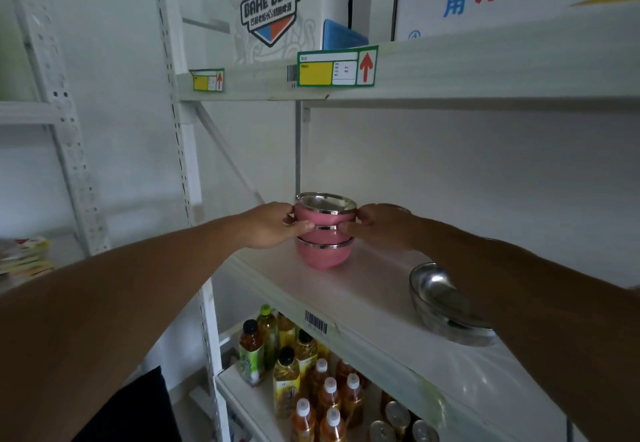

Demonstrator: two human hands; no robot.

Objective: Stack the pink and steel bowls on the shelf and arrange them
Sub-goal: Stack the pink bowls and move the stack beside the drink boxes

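Now, hands: both reach in over the front edge of the middle shelf [363,306] toward the pink bowls.
Left hand [268,225]: fingers and thumb pressed on the left side of the upper pink bowl [323,218], at its base.
Right hand [379,223]: fingertips pinch the right side of the same bowl, near the steel rim.
Upper pink bowl: upright, steel inside showing, sitting on the lower pink bowl [323,256].
Lower pink bowl: rests on the shelf, toward its left end and back from the front edge.
Steel bowl [446,306]: apart from the pink pair, near the front edge further right, partly hidden by the right forearm.
Below: bottles [304,372] crowd the lower shelf.
Above: boxes [277,8] on the top shelf, price tag [337,67] on its front edge.
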